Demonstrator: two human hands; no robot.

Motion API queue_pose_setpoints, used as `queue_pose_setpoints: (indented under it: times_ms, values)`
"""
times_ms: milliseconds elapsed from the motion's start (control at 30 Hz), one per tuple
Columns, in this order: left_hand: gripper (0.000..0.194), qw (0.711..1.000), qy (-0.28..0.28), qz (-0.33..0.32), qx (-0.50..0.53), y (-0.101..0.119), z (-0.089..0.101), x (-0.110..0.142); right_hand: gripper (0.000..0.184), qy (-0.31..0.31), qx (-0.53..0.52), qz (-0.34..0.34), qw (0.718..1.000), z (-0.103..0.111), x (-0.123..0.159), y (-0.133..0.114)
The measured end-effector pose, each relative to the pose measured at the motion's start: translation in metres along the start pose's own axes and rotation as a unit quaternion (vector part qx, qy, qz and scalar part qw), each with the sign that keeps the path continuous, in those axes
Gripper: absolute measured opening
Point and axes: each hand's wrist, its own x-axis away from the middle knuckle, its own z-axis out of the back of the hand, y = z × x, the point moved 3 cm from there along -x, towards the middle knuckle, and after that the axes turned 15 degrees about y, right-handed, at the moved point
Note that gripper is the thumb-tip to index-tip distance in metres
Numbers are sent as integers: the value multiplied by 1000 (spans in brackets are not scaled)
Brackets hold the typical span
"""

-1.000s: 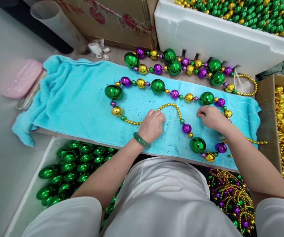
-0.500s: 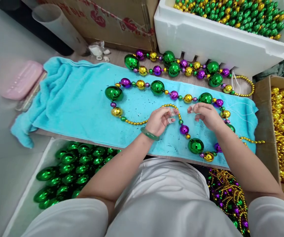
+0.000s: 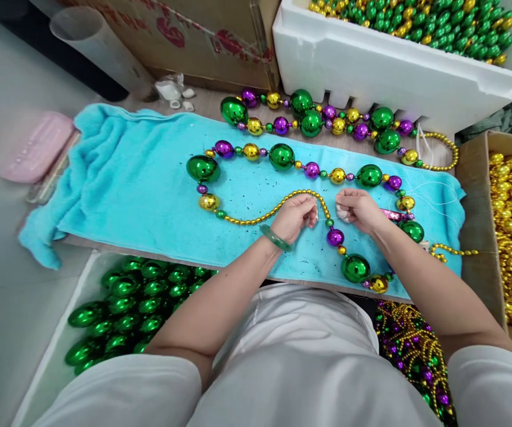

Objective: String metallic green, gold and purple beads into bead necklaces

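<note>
A bead necklace point(image 3: 281, 156) of large green and smaller purple and gold beads curves over a turquoise towel point(image 3: 149, 178). My left hand point(image 3: 298, 214), with a green bangle at its wrist, is closed beside the necklace's run of small gold beads point(image 3: 256, 220). Just across the beads, my right hand point(image 3: 356, 210) is closed too. A thin clear thread point(image 3: 325, 219) stretches between the two hands, past a small green bead. Both sets of fingertips hide how they grip it. Under my right wrist lies a pinkish-red strip-like object point(image 3: 392, 214), partly covered.
A second bead necklace point(image 3: 301, 102) lies behind the towel, before a white foam box point(image 3: 389, 83) of green and gold beads. To the right stands a carton point(image 3: 473, 196) of gold beads. Green beads point(image 3: 125, 305) fill a container at front left. A pink case point(image 3: 38, 145) sits far left.
My fingers have closed, and the thread between my hands is now visible. My left hand has shifted slightly right and down, uncovering more gold beads. The pinkish-red object now shows.
</note>
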Motion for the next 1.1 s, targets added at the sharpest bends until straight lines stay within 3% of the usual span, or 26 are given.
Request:
queue_pose_setpoints:
  times_ms: [267, 500, 600, 767, 900, 1033, 1100]
  values:
    - [13, 999, -10, 5, -39, 3, -5, -4, 28, 4, 15, 54, 998, 10, 7, -14]
    - [33, 996, 9, -34, -86, 5, -7, -4, 28, 84, 120, 233, 961, 10, 24, -39]
    - [21, 996, 16, -22, -88, 6, -10, -3, 28, 64, 158, 288, 942, -2, 31, -47]
    - [4, 991, 2, -42, -124, 10, -20, -1, 18, 41, 204, 291, 934, -17, 22, -49]
    - [9, 982, 16, -64, -179, 12, -24, -2, 17, 25, 205, 292, 934, -22, 15, -48]
    - [12, 983, 41, -34, -176, 14, -23, -3, 29, 87, 303, 364, 877, -17, 21, -53]
    - [12, 986, 48, -18, -157, 15, -21, -3, 23, 100, 399, 354, 840, -12, 23, -50]
